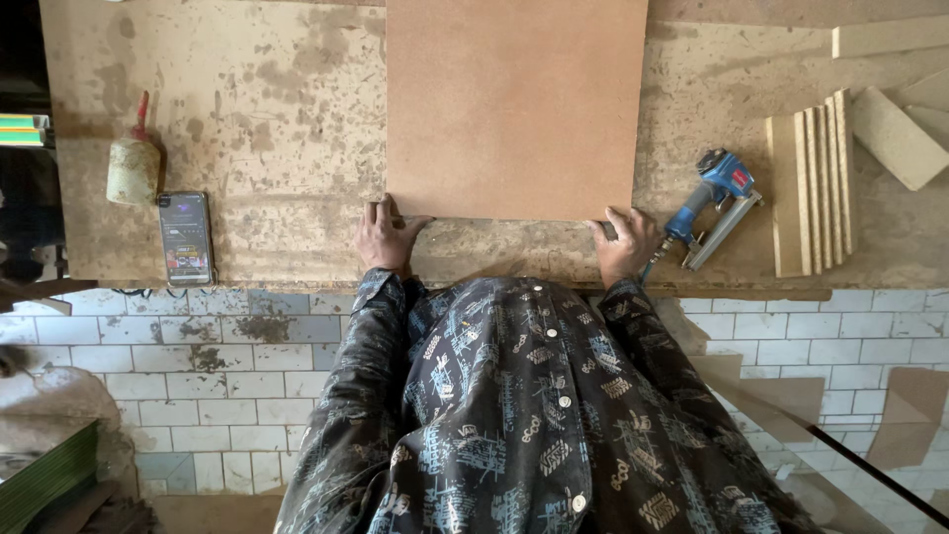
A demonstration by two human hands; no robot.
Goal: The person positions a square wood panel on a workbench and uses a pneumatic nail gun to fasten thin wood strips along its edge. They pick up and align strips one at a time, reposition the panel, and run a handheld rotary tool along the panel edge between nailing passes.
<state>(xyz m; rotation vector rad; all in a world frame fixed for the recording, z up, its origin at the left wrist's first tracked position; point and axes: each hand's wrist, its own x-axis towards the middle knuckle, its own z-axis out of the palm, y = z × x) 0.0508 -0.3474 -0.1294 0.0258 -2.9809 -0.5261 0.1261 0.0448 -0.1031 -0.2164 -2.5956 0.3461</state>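
Fingers of the left hand curl over the near left corner of a flat brown board, the thumb lying along its near edge, so this grip is closed on the panel. The right hand takes the near right corner the same way, fingers on top of the board and clamped to its edge. The board lies flat on the stained counter, its far end running out of the top of the view, its near edge set back a little from the counter's front.

Just beside the right hand rests a blue nail gun, its nose pointing toward that hand. Beyond it stands a row of thin board strips on edge, with loose offcuts farther right. Well to the left of the left hand lies a phone with its screen lit, and near it a grimy glue bottle with a red nozzle.
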